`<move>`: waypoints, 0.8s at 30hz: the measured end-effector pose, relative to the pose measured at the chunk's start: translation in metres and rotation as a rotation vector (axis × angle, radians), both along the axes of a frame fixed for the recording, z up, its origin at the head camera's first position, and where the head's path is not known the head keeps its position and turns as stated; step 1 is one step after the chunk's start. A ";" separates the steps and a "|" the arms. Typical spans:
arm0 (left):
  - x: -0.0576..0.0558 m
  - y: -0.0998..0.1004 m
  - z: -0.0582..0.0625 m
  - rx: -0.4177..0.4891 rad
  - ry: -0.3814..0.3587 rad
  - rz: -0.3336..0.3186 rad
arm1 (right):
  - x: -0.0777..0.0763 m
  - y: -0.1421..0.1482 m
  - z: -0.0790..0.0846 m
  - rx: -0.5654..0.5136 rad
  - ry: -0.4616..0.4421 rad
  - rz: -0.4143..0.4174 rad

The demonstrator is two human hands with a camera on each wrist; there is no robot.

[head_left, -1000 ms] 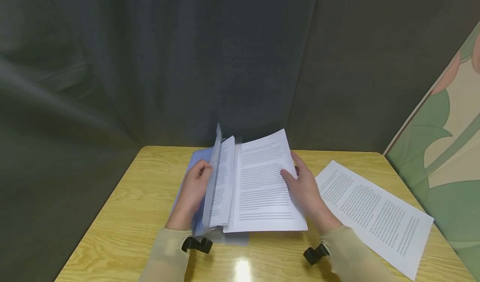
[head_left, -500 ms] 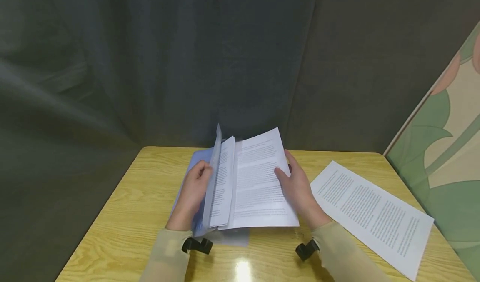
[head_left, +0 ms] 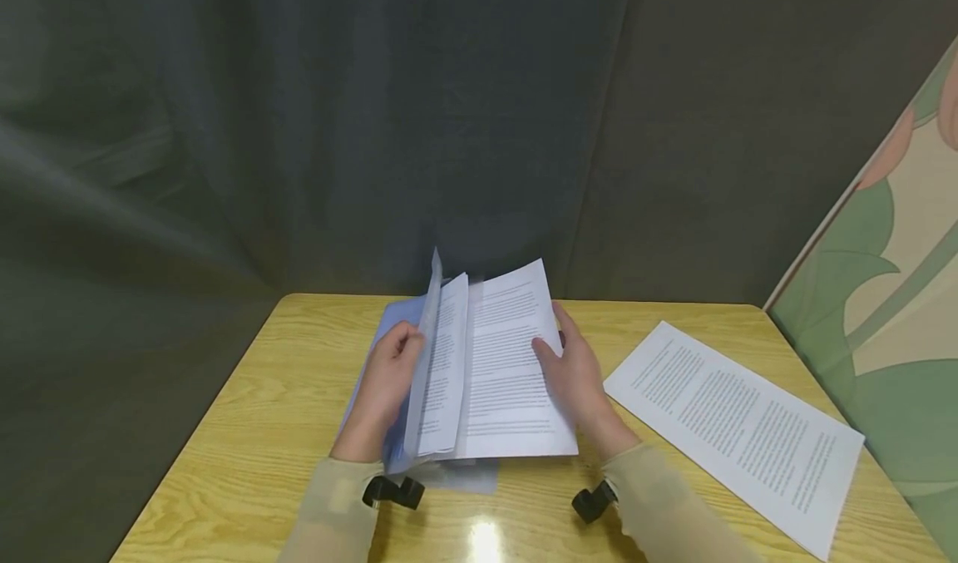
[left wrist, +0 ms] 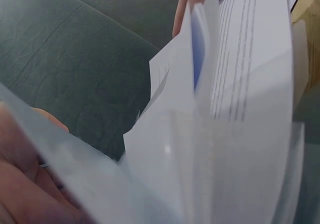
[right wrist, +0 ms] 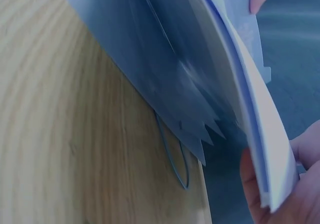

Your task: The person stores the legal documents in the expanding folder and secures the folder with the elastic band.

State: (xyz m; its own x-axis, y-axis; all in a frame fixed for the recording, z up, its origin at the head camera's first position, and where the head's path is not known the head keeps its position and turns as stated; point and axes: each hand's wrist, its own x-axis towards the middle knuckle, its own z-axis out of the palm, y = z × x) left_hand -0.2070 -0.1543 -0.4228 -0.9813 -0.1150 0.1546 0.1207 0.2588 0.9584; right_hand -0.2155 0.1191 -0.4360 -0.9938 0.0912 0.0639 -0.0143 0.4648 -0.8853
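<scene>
A blue translucent file folder (head_left: 402, 309) with several plastic pockets lies spread on the table. My left hand (head_left: 385, 376) pinches a raised clear plastic leaf (head_left: 428, 363) on its left side, holding it tilted up. Behind that leaf stand other printed pages (head_left: 446, 363). To the right, my right hand (head_left: 575, 378) grips the outer edge of a stack of printed sheets (head_left: 512, 363), thumb on top and fingers beneath. The stack's left edge runs in beside the plastic pockets. In the right wrist view the stack's edge (right wrist: 250, 94) shows several layers, one of them blue.
A printed sheet (head_left: 737, 430) lies slanted on the right of the wooden table (head_left: 247, 413). A thin elastic cord (right wrist: 172, 166) loops out from the folder near the table's edge. A dark curtain (head_left: 449, 130) hangs behind, with a patterned cloth (head_left: 909, 338) at the right.
My right hand has moved left with the stack of printed sheets, bringing it further in against the folder's pockets. The left hand keeps its place on the plastic leaf.
</scene>
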 end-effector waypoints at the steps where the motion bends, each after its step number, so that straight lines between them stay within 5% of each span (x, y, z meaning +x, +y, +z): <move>1: 0.000 0.000 0.000 0.002 0.001 -0.001 | 0.001 -0.002 -0.001 0.000 0.001 -0.003; 24: 0.004 0.003 0.000 -0.013 0.019 0.004 | 0.008 -0.048 -0.016 -0.035 -0.007 -0.034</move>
